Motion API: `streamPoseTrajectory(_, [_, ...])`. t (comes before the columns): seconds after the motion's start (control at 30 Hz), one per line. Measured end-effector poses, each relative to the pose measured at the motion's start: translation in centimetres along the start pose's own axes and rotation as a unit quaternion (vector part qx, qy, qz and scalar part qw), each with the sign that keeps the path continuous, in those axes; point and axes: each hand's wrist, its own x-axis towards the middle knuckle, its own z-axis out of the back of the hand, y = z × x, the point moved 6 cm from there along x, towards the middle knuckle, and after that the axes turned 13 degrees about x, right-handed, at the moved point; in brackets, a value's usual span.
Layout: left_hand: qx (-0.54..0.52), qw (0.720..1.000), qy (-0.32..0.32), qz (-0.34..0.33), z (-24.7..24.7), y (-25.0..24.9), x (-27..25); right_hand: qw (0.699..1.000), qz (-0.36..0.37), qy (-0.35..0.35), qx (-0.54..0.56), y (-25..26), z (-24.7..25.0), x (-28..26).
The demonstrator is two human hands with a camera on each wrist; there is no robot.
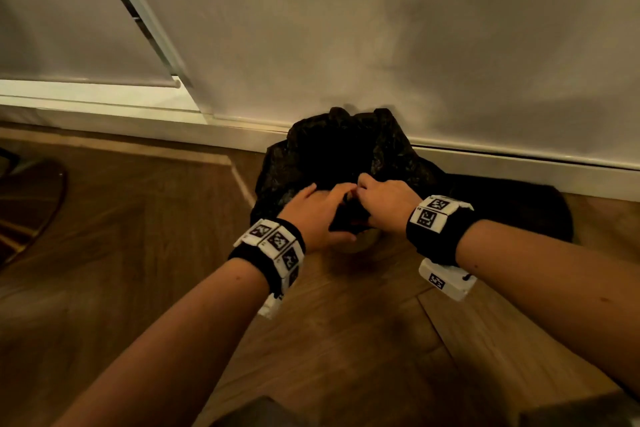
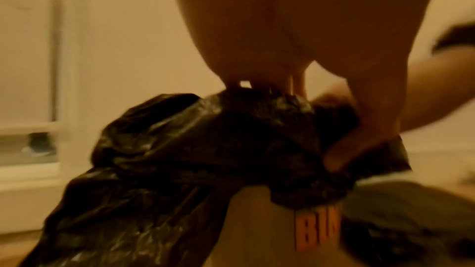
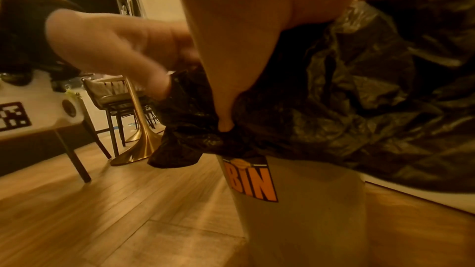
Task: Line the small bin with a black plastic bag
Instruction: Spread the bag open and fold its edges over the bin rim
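From the head camera I see the black bag [image 1: 346,156] draped over the small bin [image 1: 360,244], which stands on the wood floor [image 1: 346,340] against the white wall [image 1: 346,28]. Only a pale sliver of the bin shows below my hands there; the plastic hides the rest. My left hand [image 1: 317,215] and right hand [image 1: 388,201] meet at the near edge of the opening, almost touching, but from above I cannot tell how the fingers grip.

The left wrist camera fills that in: my left fingers [image 2: 257,80] go down into the bunched plastic [image 2: 205,139] and the thumb [image 2: 359,145] presses a fold from outside, so that hand grasps the bag. It is blurred, yet orange lettering [image 2: 317,228] shows on the pale bin wall [image 2: 257,230] under the gathered edge.

The right wrist camera reads that label [image 3: 253,180] clearly as "BIN", on the bin's side [image 3: 308,210]. My right thumb [image 3: 223,109] digs into the bag [image 3: 359,88], pinching a fold at the rim, with the left hand [image 3: 115,48] just beside it clutching the same edge. Only this view shows a chair [image 3: 120,100] and a gold table base [image 3: 138,139] behind.
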Motion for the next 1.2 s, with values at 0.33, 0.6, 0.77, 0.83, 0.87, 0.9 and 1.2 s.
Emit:
streamPoseTrajectory(0.33, [0.219, 0.975, 0.037, -0.008, -1.3, 2.5, 0.0, 0.992, 0.041, 0.021, -0.117, -3.4, 1.1, -0.6])
streamPoseTrajectory(0.6, [0.212, 0.976, 0.045, 0.007, -1.5, 1.8, 0.2, 0.984, 0.092, 0.009, -0.151, -1.6, 0.9, -0.2])
streamPoseTrajectory(0.77, [0.184, 0.982, 0.043, -0.002, -1.7, 0.7, -0.6, 0.990, 0.095, 0.023, -0.103, -2.1, 0.4, -0.5])
streamPoseTrajectory(0.83, [0.148, 0.988, 0.045, -0.016, -1.5, 0.1, -0.7, 0.987, 0.078, 0.023, -0.141, -3.6, 1.5, -0.6])
streamPoseTrajectory(0.87, [0.122, 0.991, 0.048, -0.018, -1.3, 0.0, -0.8, 0.987, 0.071, 0.016, -0.144, -4.4, 2.1, -0.5])
streamPoseTrajectory(0.9, [0.103, 0.993, 0.049, -0.016, -1.1, -0.1, -0.8, 0.989, 0.073, -0.002, -0.131, -4.8, 2.7, -0.5])
streamPoseTrajectory(1.2, [0.057, 0.996, 0.064, -0.004, -1.5, -1.1, 0.0, 0.902, -0.032, -0.261, 0.342, -2.8, 1.9, -5.4])
